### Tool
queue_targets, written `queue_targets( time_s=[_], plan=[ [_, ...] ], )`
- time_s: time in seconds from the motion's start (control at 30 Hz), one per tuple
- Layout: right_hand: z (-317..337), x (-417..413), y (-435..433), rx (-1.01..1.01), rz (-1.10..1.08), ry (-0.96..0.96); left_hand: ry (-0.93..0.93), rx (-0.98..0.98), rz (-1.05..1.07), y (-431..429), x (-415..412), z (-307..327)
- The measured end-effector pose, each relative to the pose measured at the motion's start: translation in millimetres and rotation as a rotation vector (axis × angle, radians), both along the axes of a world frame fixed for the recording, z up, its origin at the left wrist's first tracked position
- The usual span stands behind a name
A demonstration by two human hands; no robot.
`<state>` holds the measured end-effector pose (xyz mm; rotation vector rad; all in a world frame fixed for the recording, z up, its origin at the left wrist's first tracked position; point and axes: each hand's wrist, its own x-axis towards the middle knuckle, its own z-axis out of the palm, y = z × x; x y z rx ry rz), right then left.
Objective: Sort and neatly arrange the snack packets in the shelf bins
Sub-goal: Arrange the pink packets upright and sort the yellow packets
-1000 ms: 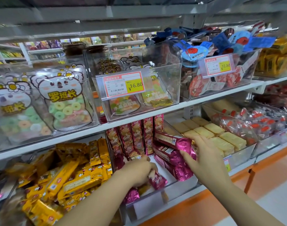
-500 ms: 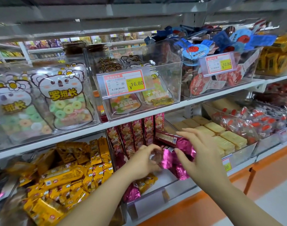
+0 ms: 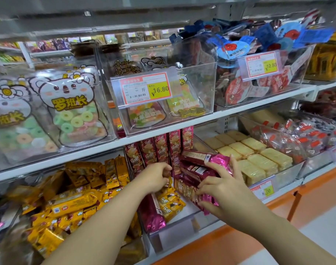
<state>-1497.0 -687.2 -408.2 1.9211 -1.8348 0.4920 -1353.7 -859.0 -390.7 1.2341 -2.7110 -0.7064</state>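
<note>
- Lower centre of the frame: a person's right hand reaches into a shop shelf. Its fingers are splayed wide and almost straight across the shiny right ends of a stack of magenta snack packets. They press on the stack and do not clasp it, probably to square the ends and stop the pile sliding.
- Just left of it, the left hand meets the stack's other end with curled fingers. The tips are hidden, so it cannot be told whether they pinch a packet or only brace the pile.
- The stack lies on its side in a clear bin on the lower shelf, at mid-frame. The packets are long and slim, with maroon bodies, crinkled pink foil ends and a printed label on the top one.
- Loose in the same bin, at lower left of the stack, lie stray yellow packets and a lone magenta packet. These look as if they are not yet sorted.
- Behind the hands, a standing row of packets lines the bin's rear, upright and even.
- To either side are a heap of yellow bars at left and pale biscuit packs at right.
- Upper left, farthest back, koala-shaped gummy pouches fill the shelf above.
</note>
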Motion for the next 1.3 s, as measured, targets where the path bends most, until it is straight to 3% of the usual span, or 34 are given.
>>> queue_targets(
  time_s=[0.13,0.27,0.43,0.9,1.1,1.3],
  plan=[
    [-0.7,-3.1,-2.4,-0.014,-0.009,-0.06,-0.386,0.047,-0.087,-8.4,-13.5,-12.2],
    [-2.3,-6.0,-4.2,-0.061,-0.022,-0.081,-0.65,0.17,-0.072,-16.4,-23.0,-21.3],
    [-4.9,-8.5,-5.6,-0.074,-0.02,-0.099,-0.874,-0.009,-0.09,0.6,-29.6,-19.8],
    [-6.9,-11.5,-4.0,-0.04,-0.013,-0.154,-0.871,-0.068,-0.017,4.0,-31.7,-29.2],
    [-6.9,-13.5,-0.2,-0.026,-0.008,-0.111,-0.664,0.068,0.067,-6.7,-27.7,-18.2],
    [-6.4,-11.2,-0.4,-0.03,-0.02,-0.105,-0.766,0.017,-0.052,-2.4,-23.8,-14.0]
  ],
)
